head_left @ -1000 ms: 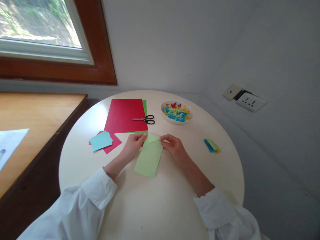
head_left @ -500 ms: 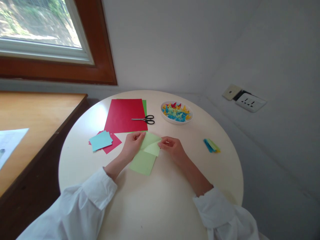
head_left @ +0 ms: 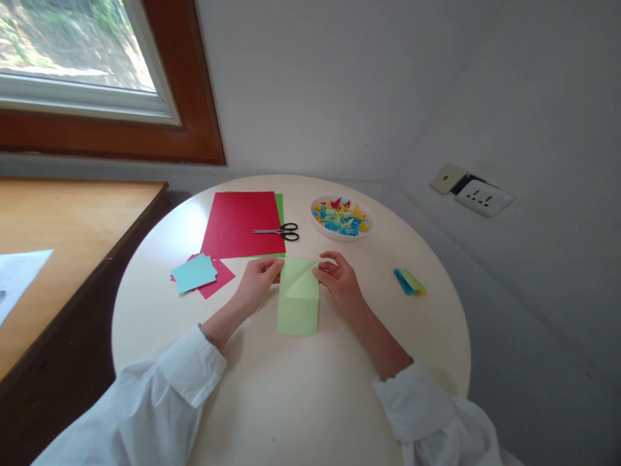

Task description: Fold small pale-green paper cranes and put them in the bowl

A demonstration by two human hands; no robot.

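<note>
Paper, between left hand and right hand

Cannot see the hidden fingertips of the left hand, or window and white sheet beyond the left edge.

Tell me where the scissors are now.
In the head view, the black-handled scissors lie left of the white dish, blades on the red sheet, handles past its right edge.
</note>
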